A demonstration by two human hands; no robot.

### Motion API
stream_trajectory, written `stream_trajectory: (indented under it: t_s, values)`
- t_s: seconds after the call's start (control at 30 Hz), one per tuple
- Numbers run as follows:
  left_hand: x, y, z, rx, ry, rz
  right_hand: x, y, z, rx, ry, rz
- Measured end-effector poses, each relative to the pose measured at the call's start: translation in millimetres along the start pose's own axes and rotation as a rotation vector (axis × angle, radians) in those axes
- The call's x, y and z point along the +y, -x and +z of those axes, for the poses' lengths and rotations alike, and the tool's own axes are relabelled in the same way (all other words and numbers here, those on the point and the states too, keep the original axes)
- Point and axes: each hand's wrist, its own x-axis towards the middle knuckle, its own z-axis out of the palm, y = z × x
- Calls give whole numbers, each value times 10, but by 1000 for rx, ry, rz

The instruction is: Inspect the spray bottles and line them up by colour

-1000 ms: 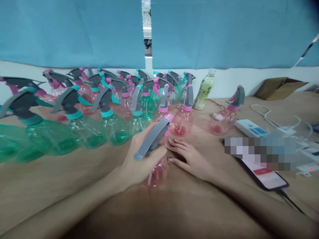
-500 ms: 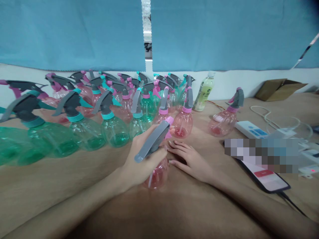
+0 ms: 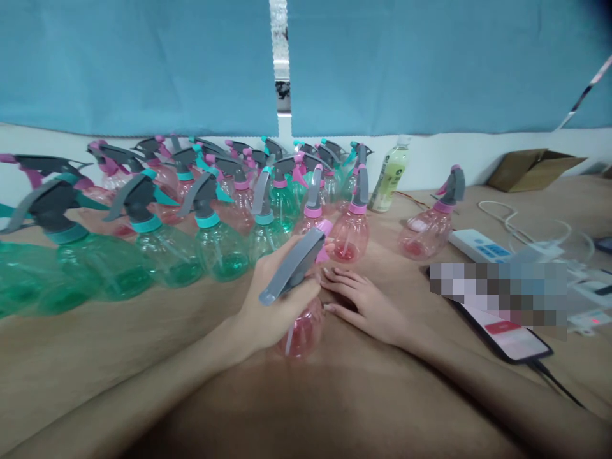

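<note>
At centre frame, the left grip (image 3: pixel 272 315) grasps a pink spray bottle (image 3: pixel 305 331); the right grip (image 3: pixel 368 307), loosely uncurled, rests on the worktop (image 3: pixel 119 338) beside it.

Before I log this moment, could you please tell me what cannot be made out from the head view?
In the head view:
- Neck of the held pink spray bottle: hidden by the left hand.
- Part of the phone: covered by a pixelated patch.
- Leftmost green bottle: cut off by the left edge.
- Rear bottles: partly hidden behind nearer ones.
</note>
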Motion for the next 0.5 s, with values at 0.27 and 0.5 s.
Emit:
stream_trajectory:
  t_s: [0.27, 0.5]
  values:
    - [10, -6, -11, 7, -6, 3, 22, -9, -7, 20, -5, -26]
    - [2, 2, -2, -4, -34, -10, 60, -38, -37, 14, -15, -57]
